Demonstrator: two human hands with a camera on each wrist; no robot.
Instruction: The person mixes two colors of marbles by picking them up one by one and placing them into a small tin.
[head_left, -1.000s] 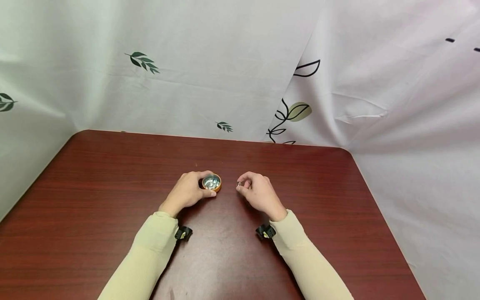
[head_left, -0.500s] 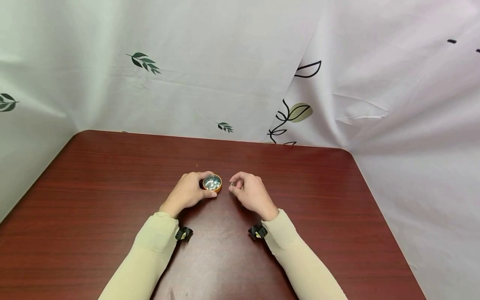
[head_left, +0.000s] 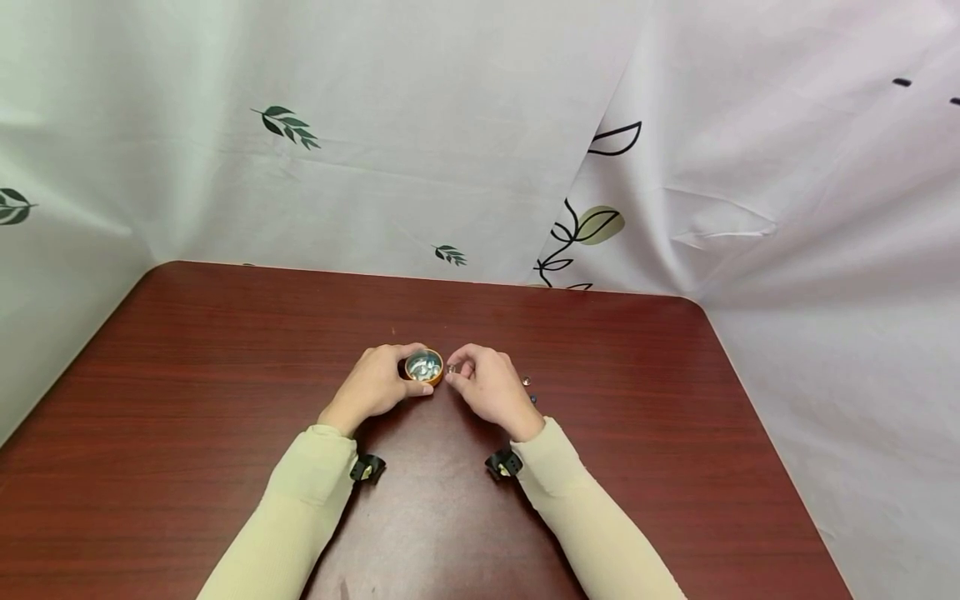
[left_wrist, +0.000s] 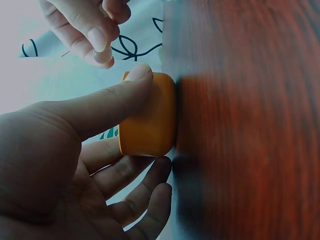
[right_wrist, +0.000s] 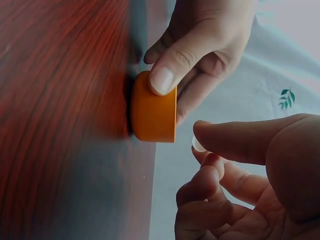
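A small round orange bowl (head_left: pixel 437 381) stands on the table, with shiny clear pieces (head_left: pixel 423 367) inside. My left hand (head_left: pixel 372 380) grips it from the left, thumb on the near side; the left wrist view shows the orange wall (left_wrist: pixel 155 115) under the thumb. Just right of the bowl, my right hand (head_left: pixel 489 387) pinches a small clear piece (right_wrist: pixel 198 145) between thumb and finger, apart from the bowl. Two small pieces lie on the table to the right of my right hand, one shiny (head_left: pixel 527 381) and one dark blue (head_left: pixel 533 399).
The dark red wooden table (head_left: pixel 225 367) reaches back to a pale cloth (head_left: pixel 420 150) with leaf prints, which also hangs at both sides. Each wrist carries a small black camera, the left one (head_left: pixel 367 468) and the right one (head_left: pixel 503 464).
My right hand has moved left toward the bowl with the clear piece pinched. Two small pieces on the table have come into view behind it. My left hand has stayed on the bowl.
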